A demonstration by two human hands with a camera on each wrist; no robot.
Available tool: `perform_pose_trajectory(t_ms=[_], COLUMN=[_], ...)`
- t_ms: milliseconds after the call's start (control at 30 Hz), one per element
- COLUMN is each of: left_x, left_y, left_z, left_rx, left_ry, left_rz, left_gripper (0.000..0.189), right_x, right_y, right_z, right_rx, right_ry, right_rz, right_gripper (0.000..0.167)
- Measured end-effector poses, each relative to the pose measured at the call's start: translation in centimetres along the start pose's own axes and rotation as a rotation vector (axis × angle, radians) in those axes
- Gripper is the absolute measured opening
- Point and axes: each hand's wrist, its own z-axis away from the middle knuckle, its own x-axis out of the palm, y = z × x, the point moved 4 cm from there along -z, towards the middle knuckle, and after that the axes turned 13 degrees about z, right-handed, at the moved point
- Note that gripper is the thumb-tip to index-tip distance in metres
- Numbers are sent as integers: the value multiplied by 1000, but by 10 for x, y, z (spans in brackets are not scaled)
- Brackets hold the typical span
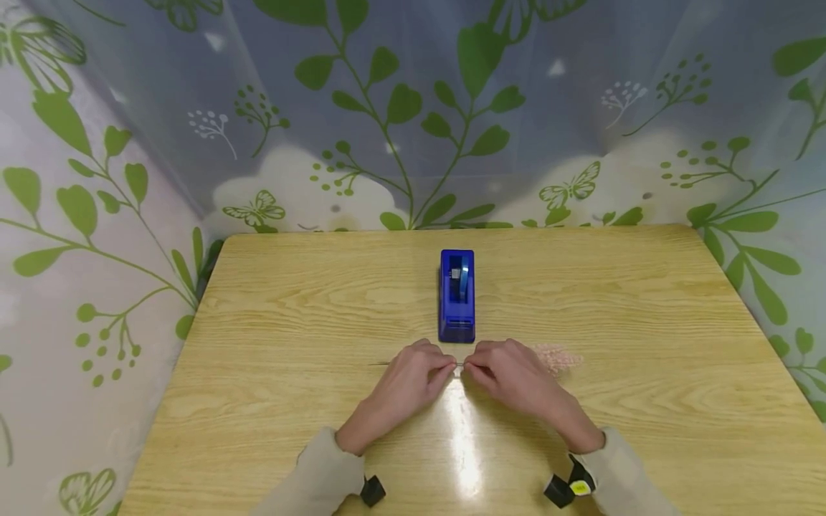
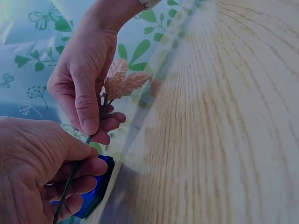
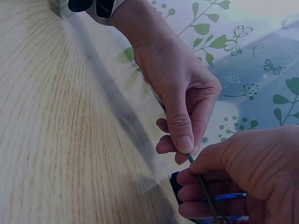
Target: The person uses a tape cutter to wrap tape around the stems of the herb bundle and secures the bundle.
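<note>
Both hands pinch the thin dark green stem (image 2: 70, 182) of an artificial flower over the table's middle. Thumb and fingertips of my left hand (image 1: 413, 376) grip it just left of my right hand (image 1: 516, 376), their fingertips nearly meeting. Beyond the right hand show the flower's pink, bumpy heads (image 2: 121, 84), partly covered by that hand in the head view. The thin end of the stem sticks out left of the left hand. In the right wrist view, the stem (image 3: 203, 182) runs across the right hand's curled fingers.
A blue tape dispenser (image 1: 457, 332) stands just beyond the fingertips. The wood-grain table (image 1: 310, 301) reaches back to a curtain (image 1: 290, 179) printed with green leaves and butterflies. Black wrist cameras (image 1: 373, 491) sit by the sleeves.
</note>
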Motion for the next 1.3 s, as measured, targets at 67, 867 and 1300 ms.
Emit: perform_pose_trajectory(t_ms=[67, 867, 1300], left_x=[0, 2, 0], left_y=[0, 3, 4], left_z=[0, 1, 1], left_rx=[6, 68, 114], left_ry=[4, 82, 113], left_rz=[-6, -67, -64], left_gripper=[13, 7, 7], right_x=[-1, -2, 2], right_y=[0, -3, -3], right_z=[0, 0, -1], right_rx=[-13, -52, 29], right_ry=[18, 125, 19], right_rz=[19, 163, 66], right_gripper=[12, 6, 15])
